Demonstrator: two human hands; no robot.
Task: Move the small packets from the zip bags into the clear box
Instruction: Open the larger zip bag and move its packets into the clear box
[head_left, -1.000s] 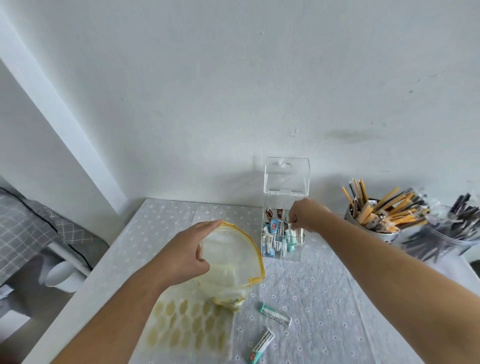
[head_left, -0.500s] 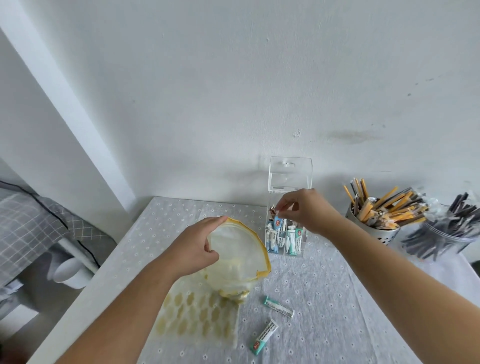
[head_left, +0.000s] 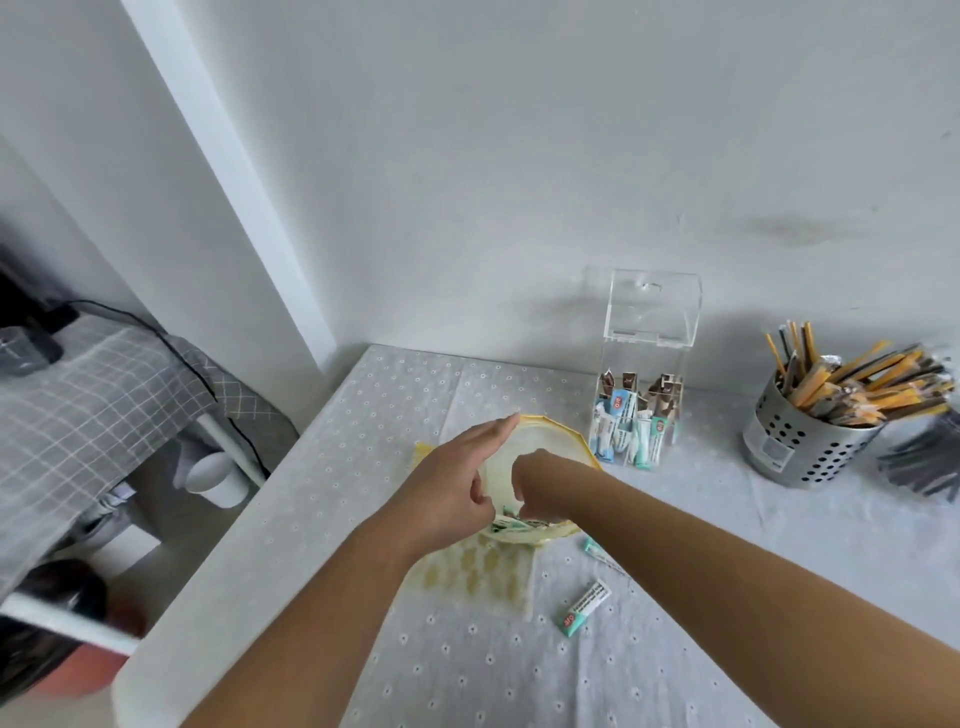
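A zip bag (head_left: 563, 430) with a yellow rim and yellow pattern lies on the table's middle. My left hand (head_left: 454, 486) holds its near rim and keeps the mouth wide. My right hand (head_left: 537, 486) is down inside the bag, fingers curled toward small packets (head_left: 506, 525) at the bottom; their grip is hidden. The clear box (head_left: 610, 384) stands behind the bag to the right, lid (head_left: 652, 306) flipped up, with several brown, blue and green packets standing in it. Two loose packets (head_left: 584, 608) lie on the cloth by my right forearm.
A perforated metal holder (head_left: 795, 452) full of yellow and brown stick packets stands at the right, with a container of dark sticks (head_left: 930, 465) beside it. The table's left edge (head_left: 244, 535) drops to the floor, where a white cup (head_left: 213, 475) sits. The wall is close behind.
My right hand has left the clear box and dropped into the zip bag. My left hand still holds the bag's rim; the camera has shifted closer.
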